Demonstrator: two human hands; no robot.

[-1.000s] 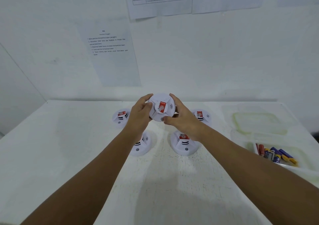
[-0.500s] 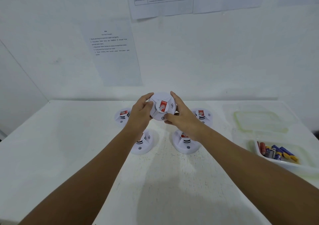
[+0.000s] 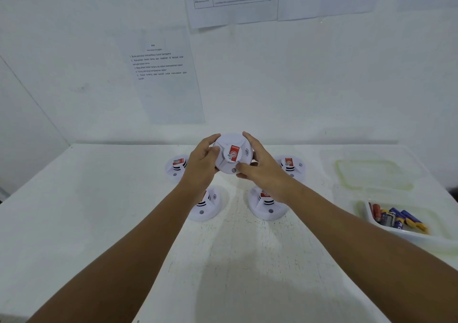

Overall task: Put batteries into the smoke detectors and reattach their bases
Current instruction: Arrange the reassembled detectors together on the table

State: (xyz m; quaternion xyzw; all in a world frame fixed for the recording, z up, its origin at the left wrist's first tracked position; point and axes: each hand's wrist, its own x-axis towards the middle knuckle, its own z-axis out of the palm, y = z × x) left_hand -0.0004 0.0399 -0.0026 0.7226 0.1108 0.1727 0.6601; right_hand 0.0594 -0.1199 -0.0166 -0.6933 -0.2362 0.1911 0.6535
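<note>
The left hand [image 3: 202, 160] and right hand [image 3: 262, 168] cover the held smoke detector's [image 3: 233, 155] sides and back. Forearms partly hide the two near detectors [image 3: 269, 207]. The wall notices' [image 3: 159, 62] print is perhaps too small to read.

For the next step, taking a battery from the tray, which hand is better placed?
Probably the right hand. The tray with the batteries sits on the table's right side, nearer that arm. The left hand could support the held smoke detector meanwhile.
</note>
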